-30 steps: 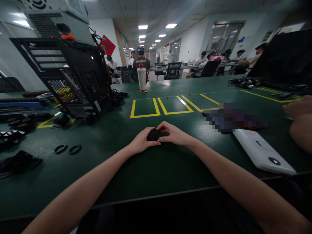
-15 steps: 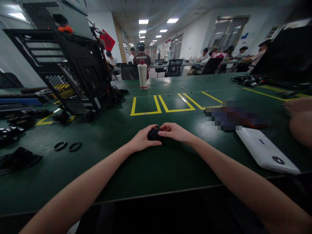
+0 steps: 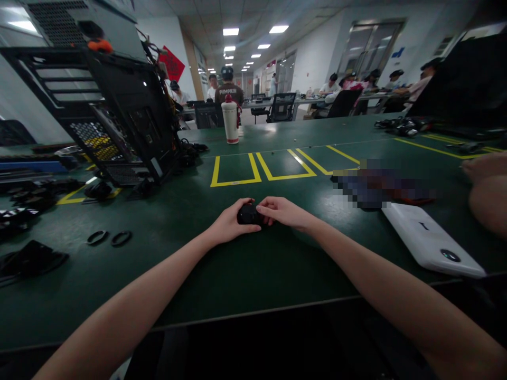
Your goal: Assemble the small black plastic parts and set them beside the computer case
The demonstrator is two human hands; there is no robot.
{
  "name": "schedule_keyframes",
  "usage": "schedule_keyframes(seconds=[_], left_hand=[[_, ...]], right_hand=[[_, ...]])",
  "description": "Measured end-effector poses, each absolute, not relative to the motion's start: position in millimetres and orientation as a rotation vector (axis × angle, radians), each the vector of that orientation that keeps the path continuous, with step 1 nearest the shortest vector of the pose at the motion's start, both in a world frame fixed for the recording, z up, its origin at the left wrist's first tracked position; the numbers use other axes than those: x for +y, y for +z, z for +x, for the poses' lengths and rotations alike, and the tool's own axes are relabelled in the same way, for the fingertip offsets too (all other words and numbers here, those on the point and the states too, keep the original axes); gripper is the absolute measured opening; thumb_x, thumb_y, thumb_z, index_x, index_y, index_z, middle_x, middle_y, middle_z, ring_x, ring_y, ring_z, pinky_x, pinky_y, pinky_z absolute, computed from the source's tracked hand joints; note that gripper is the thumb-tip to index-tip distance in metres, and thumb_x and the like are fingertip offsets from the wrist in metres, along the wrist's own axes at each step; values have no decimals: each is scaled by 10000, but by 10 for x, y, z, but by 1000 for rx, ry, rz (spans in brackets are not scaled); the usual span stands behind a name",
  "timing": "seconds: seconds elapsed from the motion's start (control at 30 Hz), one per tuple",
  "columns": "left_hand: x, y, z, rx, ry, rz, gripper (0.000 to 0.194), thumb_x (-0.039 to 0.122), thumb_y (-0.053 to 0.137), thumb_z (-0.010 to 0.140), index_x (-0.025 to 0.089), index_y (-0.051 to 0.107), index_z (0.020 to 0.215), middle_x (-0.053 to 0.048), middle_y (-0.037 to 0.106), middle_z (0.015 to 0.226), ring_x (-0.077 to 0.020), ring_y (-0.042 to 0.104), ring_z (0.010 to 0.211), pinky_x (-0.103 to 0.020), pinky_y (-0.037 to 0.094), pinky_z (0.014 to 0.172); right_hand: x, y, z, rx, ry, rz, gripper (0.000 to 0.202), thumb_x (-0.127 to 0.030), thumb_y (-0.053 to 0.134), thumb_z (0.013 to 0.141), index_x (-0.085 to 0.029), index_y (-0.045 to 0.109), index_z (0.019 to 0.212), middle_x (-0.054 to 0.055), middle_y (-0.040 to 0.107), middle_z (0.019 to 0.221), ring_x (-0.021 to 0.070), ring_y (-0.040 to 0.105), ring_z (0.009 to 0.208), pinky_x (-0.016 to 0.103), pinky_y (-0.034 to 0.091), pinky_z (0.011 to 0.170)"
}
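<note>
Between my hands, low over the green table (image 3: 222,274), is a small black rounded object (image 3: 247,214); its exact kind does not show. My left hand (image 3: 229,221) grips it from the left, the thumb along the near side and the fingers curled round the far side. On its right side, my right hand (image 3: 279,211) pinches with thumb and forefinger at the object's edge. Part of the object is hidden behind these fingers. Off to the left on the table lie two black rings (image 3: 97,237), side by side.
An open black computer case (image 3: 130,116) stands at the left, with black cables and parts around it. A white bottle (image 3: 230,121) stands behind yellow tape outlines. A white device (image 3: 431,237) lies right, near another person's arm (image 3: 489,195). People sit farther back.
My right fingers have shifted slightly on the black object, and more of its top now shows. The object has turned a little in my left hand. The view has shifted slightly.
</note>
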State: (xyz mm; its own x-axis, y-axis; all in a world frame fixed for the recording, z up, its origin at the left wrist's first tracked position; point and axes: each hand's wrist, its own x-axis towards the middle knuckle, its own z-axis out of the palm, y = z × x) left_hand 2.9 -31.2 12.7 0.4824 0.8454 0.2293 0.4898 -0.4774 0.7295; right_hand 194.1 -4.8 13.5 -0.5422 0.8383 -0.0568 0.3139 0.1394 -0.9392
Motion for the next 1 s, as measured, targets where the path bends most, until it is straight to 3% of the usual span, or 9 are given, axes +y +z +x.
schedule_keyframes(seconds=[0.13,0.37,0.57,0.83,1.0], left_hand=[[-313,126,42,1122,777,2159,654,421,636,625,190,375,1178,-84,482,1153,-222,486,1038,-372,395,882],[-303,115,55,1132,811,2171,645,418,648,612,182,389,1154,-77,502,1120,-218,495,1016,-362,395,871],[-297,107,46,1147,846,2129,643,417,653,607,187,391,1148,-77,497,1126,-219,490,1023,-374,392,878],[-310,121,45,1140,867,2128,628,397,662,603,190,395,1133,-69,505,1112,-216,494,1016,-370,394,875],[-320,142,45,1169,845,2105,626,403,658,606,198,393,1135,-64,503,1109,-218,498,1009,-371,405,863]], right_hand=[[-65,155,1951,-1875,1474,-1016,256,-352,559,729,-174,518,908,25,572,797,121,547,724,310,465,694],[-83,200,1960,-1870,1434,-994,359,-245,655,649,-180,509,971,43,558,926,149,535,869,344,433,818],[-91,193,1911,-1776,1505,-1063,344,-333,596,703,-161,500,986,65,568,917,156,551,840,373,447,806],[-136,202,1913,-1799,1450,-856,378,-152,665,613,-182,502,953,37,552,995,151,542,924,371,432,848],[-117,176,1910,-1721,1476,-941,362,-255,647,654,-183,516,983,55,542,1025,159,522,955,367,405,890]])
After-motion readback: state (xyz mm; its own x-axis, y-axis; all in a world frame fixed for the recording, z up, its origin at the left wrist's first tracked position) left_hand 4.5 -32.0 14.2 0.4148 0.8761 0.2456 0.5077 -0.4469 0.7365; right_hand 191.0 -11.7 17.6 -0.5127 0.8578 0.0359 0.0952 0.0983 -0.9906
